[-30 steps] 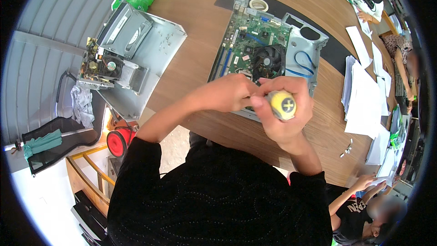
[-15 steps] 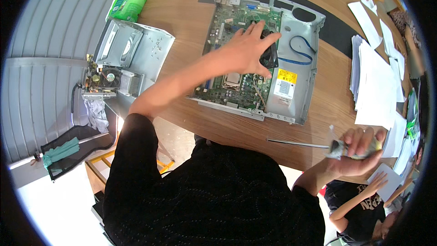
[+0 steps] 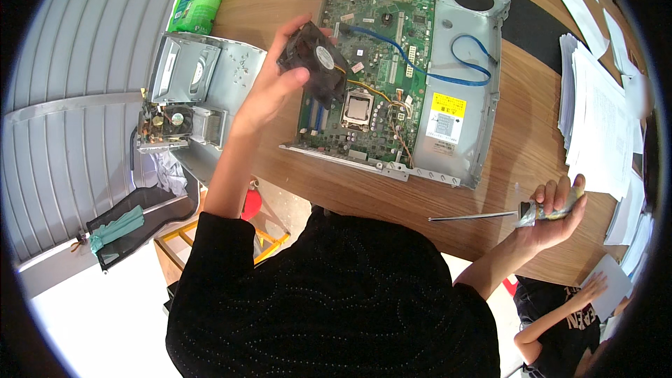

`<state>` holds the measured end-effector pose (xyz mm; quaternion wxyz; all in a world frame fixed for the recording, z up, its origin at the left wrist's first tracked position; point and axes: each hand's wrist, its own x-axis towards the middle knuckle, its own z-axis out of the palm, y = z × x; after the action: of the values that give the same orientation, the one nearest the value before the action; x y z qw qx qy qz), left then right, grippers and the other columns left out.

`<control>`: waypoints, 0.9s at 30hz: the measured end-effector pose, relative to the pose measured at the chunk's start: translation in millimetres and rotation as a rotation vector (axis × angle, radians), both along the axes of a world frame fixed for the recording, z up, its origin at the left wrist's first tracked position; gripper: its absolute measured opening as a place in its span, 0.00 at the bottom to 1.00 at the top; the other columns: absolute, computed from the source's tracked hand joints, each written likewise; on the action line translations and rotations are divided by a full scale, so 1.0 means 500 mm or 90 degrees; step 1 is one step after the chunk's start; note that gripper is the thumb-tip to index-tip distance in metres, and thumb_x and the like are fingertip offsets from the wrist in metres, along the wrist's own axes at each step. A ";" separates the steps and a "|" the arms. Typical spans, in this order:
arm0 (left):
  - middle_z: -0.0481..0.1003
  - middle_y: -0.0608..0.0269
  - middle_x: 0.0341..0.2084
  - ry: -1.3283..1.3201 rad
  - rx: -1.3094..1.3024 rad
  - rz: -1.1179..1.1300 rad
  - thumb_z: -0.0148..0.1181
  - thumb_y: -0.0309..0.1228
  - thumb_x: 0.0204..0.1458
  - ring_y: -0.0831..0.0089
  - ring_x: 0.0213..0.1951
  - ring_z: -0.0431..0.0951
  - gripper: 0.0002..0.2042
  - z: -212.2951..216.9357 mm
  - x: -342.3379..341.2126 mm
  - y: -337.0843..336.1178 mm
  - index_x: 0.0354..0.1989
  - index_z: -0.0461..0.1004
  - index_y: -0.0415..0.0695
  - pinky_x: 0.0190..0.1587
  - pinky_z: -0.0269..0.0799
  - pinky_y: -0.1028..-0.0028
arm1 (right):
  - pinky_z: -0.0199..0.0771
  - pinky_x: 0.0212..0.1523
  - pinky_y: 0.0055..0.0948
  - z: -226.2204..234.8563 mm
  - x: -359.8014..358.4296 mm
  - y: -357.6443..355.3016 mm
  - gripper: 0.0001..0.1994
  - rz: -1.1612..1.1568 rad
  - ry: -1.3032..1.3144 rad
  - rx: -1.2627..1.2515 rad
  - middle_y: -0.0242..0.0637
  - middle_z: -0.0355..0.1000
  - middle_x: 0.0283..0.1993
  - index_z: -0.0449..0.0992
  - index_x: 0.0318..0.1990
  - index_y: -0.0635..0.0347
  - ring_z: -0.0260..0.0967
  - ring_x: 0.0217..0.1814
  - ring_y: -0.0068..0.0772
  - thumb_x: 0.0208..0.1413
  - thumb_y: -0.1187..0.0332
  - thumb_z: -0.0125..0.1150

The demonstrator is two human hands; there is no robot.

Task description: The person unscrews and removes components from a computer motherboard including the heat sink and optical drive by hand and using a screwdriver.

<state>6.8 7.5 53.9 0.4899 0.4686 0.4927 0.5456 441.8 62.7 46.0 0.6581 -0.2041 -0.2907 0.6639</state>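
Two hands busy: left hand [image 3: 269,94] now gripping fan [image 3: 313,63], lifted clear of board [image 3: 367,77] where half a second ago it pressed flat. Right hand [image 3: 553,213] closed on screwdriver [image 3: 490,215], held off at table [image 3: 280,0] edge. Fan apparently freed, cable perhaps still attached.

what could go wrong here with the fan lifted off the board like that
The black square cooling fan in the left hand seems tethered by thin orange wires to the green motherboard; pulling further might strain them. The bare silver processor socket lies exposed to dust or knocks. The long-shafted screwdriver in the right hand points sideways and might scratch the wooden table.
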 end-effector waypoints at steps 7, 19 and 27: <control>0.61 0.52 0.60 0.204 0.017 -0.106 0.74 0.42 0.37 0.61 0.62 0.63 0.48 0.026 0.047 0.015 0.67 0.52 0.44 0.62 0.61 0.63 | 0.60 0.12 0.18 0.026 -0.014 0.006 0.15 -0.014 -0.211 -0.080 0.34 0.60 0.24 0.64 0.48 0.64 0.57 0.13 0.20 0.62 0.61 0.50; 0.57 0.39 0.60 0.620 0.331 -0.182 0.74 0.44 0.32 0.49 0.55 0.64 0.47 0.054 0.342 -0.015 0.65 0.56 0.50 0.55 0.59 0.54 | 0.65 0.15 0.18 0.045 -0.114 -0.103 0.24 0.250 -0.580 -0.094 0.38 0.72 0.31 0.66 0.50 0.66 0.71 0.20 0.24 0.54 0.58 0.64; 0.54 0.39 0.62 0.698 0.395 -0.037 0.69 0.37 0.40 0.47 0.64 0.56 0.42 0.028 0.334 -0.078 0.66 0.55 0.50 0.63 0.49 0.48 | 0.61 0.15 0.16 0.005 -0.167 -0.099 0.14 0.243 -0.731 -0.077 0.32 0.71 0.24 0.69 0.47 0.64 0.66 0.17 0.19 0.57 0.65 0.57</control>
<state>174.1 -31.4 67.9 0.0222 0.8138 0.4778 0.3302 358.0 13.2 48.4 0.2524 -0.5109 -0.5924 0.5695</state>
